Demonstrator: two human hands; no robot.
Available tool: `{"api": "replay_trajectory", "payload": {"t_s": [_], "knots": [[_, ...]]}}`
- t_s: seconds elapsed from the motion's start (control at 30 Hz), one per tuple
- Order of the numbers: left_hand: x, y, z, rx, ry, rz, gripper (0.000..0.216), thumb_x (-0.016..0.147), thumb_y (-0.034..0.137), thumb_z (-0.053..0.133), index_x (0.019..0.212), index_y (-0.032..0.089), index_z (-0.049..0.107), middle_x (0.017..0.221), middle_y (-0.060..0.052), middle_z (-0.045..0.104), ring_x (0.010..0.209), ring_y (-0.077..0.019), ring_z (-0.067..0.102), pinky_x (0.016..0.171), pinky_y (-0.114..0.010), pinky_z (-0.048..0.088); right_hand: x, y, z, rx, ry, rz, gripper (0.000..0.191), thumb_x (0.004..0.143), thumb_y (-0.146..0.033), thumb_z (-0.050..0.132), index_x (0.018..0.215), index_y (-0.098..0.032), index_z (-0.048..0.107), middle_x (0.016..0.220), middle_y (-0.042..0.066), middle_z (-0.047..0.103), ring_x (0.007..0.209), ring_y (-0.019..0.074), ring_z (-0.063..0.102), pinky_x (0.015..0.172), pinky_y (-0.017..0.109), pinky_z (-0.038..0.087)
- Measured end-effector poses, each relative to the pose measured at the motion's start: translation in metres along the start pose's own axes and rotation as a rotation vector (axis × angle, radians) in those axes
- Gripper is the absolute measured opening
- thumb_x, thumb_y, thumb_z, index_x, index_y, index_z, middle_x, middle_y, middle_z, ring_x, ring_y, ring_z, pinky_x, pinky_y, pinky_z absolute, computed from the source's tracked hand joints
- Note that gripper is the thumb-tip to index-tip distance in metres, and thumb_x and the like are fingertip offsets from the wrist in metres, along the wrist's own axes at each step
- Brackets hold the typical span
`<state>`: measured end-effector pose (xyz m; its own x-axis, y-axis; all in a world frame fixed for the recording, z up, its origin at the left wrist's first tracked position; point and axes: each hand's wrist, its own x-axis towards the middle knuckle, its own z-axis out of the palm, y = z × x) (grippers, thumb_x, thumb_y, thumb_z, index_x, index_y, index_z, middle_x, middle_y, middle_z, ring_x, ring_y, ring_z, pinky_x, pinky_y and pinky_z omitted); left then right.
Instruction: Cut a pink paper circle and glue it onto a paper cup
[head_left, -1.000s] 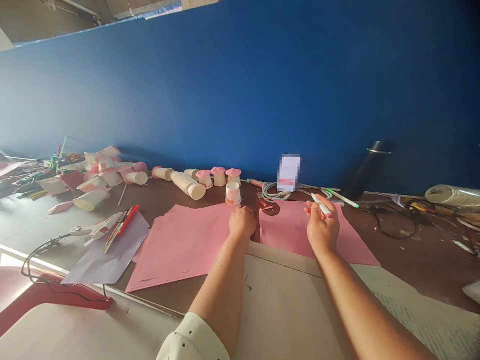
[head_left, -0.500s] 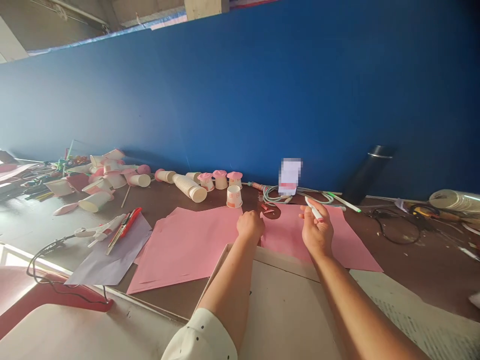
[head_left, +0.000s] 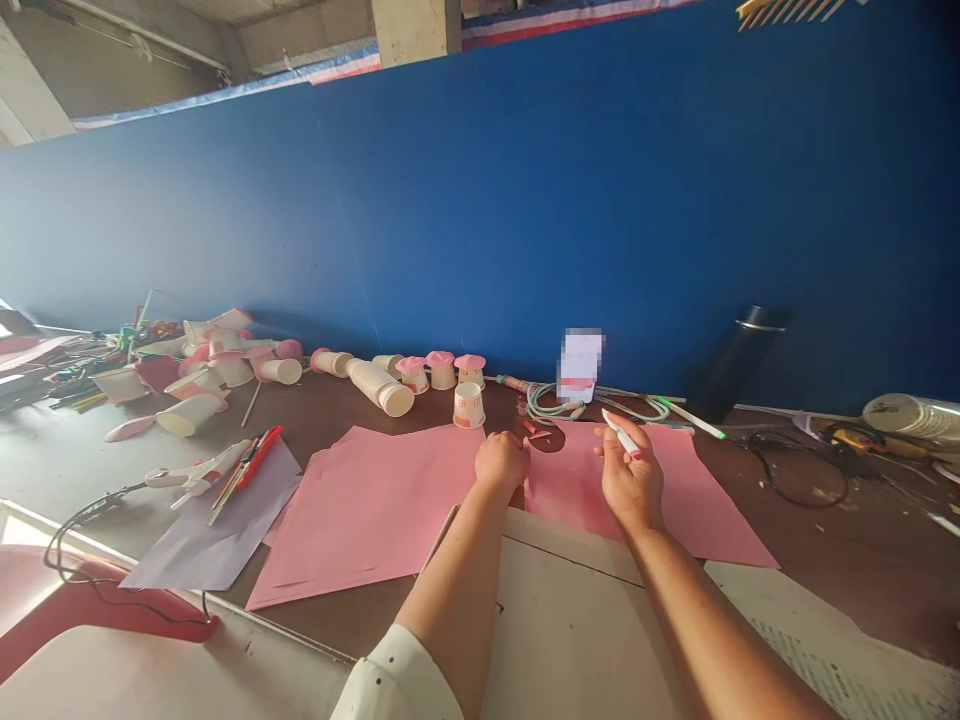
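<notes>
My right hand grips a white marker, held above a pink paper sheet that has a round hole cut at its far left corner. My left hand is curled into a fist at the gap between that sheet and a stack of pink paper to its left. I cannot tell whether the left hand holds anything. An upside-down paper cup stands just beyond the left hand.
Many paper cups, some with pink tops, lie at the back left. A glue gun and red cutter rest on grey paper. A dark flask, cables and a blue wall bound the back. A white board lies near me.
Both hands shifted slightly left and closer together over the pink sheets. The view tilted up a little. The marker stays in my right hand.
</notes>
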<state>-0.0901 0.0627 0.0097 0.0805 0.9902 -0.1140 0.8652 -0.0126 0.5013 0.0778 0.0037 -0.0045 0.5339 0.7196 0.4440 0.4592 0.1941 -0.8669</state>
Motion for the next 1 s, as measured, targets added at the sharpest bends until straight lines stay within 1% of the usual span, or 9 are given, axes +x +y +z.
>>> {"api": "replay_trajectory", "payload": {"t_s": [0.2, 0.33, 0.4, 0.47, 0.57, 0.7, 0.83, 1.0], "knots": [[-0.001, 0.002, 0.004, 0.016, 0.023, 0.015, 0.026, 0.083, 0.035, 0.053, 0.101, 0.022, 0.067, 0.117, -0.011, 0.064, 0.106, -0.0241, 0.061, 0.081, -0.03, 0.049, -0.005, -0.006, 0.0, 0.003, -0.041, -0.009, 0.045, 0.09, -0.05, 0.048, 0.125, -0.023, 0.059, 0.105, 0.009, 0.07, 0.07, 0.0177, 0.067, 0.075, 0.036, 0.053], [-0.002, 0.004, 0.003, 0.023, -0.005, 0.01, 0.025, 0.08, 0.034, 0.056, 0.098, 0.021, 0.069, 0.115, -0.011, 0.066, 0.103, -0.0257, 0.063, 0.079, -0.031, 0.05, -0.005, -0.006, 0.001, -0.051, -0.072, -0.029, 0.042, 0.089, -0.049, 0.051, 0.119, -0.023, 0.062, 0.104, 0.009, 0.071, 0.069, 0.0181, 0.067, 0.072, 0.034, 0.053], [-0.003, 0.005, 0.003, 0.03, -0.016, 0.0, 0.023, 0.08, 0.032, 0.056, 0.095, 0.021, 0.07, 0.113, -0.011, 0.067, 0.102, -0.0257, 0.063, 0.078, -0.031, 0.05, -0.005, -0.003, 0.002, -0.087, -0.085, -0.051, 0.041, 0.088, -0.048, 0.051, 0.118, -0.022, 0.063, 0.101, 0.009, 0.072, 0.072, 0.0197, 0.068, 0.074, 0.034, 0.053], [-0.004, 0.005, 0.004, 0.029, -0.008, 0.0, 0.023, 0.08, 0.03, 0.054, 0.095, 0.022, 0.07, 0.112, -0.011, 0.068, 0.101, -0.0253, 0.064, 0.078, -0.031, 0.05, -0.004, 0.0, 0.003, -0.121, -0.091, -0.08, 0.041, 0.088, -0.048, 0.051, 0.118, -0.022, 0.064, 0.102, 0.01, 0.072, 0.079, 0.0219, 0.069, 0.078, 0.036, 0.052], [-0.003, 0.005, 0.006, 0.016, 0.009, 0.007, 0.023, 0.08, 0.027, 0.054, 0.094, 0.022, 0.071, 0.11, -0.011, 0.07, 0.099, -0.0256, 0.064, 0.077, -0.032, 0.05, -0.004, 0.003, 0.005, -0.145, -0.095, -0.115, 0.04, 0.089, -0.046, 0.051, 0.119, -0.023, 0.064, 0.108, 0.01, 0.072, 0.089, 0.0242, 0.069, 0.084, 0.038, 0.052], [-0.002, 0.003, 0.01, 0.006, 0.026, 0.023, 0.021, 0.078, 0.027, 0.054, 0.089, 0.023, 0.072, 0.101, -0.01, 0.072, 0.094, -0.0259, 0.066, 0.075, -0.032, 0.049, -0.005, 0.005, 0.007, -0.167, -0.11, -0.126, 0.038, 0.088, -0.043, 0.052, 0.118, -0.024, 0.065, 0.114, 0.009, 0.07, 0.096, 0.0255, 0.068, 0.087, 0.038, 0.052], [-0.005, 0.004, 0.009, -0.072, 0.053, 0.044, 0.019, 0.078, 0.025, 0.054, 0.086, 0.022, 0.071, 0.094, -0.009, 0.072, 0.088, -0.0239, 0.066, 0.073, -0.03, 0.047, -0.004, 0.008, 0.007, -0.176, -0.155, -0.107, 0.039, 0.087, -0.038, 0.052, 0.122, -0.025, 0.062, 0.111, 0.008, 0.071, 0.095, 0.0245, 0.069, 0.086, 0.038, 0.052], [-0.01, 0.007, 0.005, -0.271, 0.081, 0.125, 0.014, 0.08, 0.025, 0.054, 0.08, 0.02, 0.067, 0.09, -0.006, 0.071, 0.08, -0.0185, 0.063, 0.067, -0.025, 0.044, -0.004, 0.007, 0.006, -0.164, -0.203, -0.079, 0.041, 0.086, -0.037, 0.053, 0.124, -0.026, 0.06, 0.113, 0.007, 0.071, 0.091, 0.0232, 0.07, 0.083, 0.037, 0.053]]}}
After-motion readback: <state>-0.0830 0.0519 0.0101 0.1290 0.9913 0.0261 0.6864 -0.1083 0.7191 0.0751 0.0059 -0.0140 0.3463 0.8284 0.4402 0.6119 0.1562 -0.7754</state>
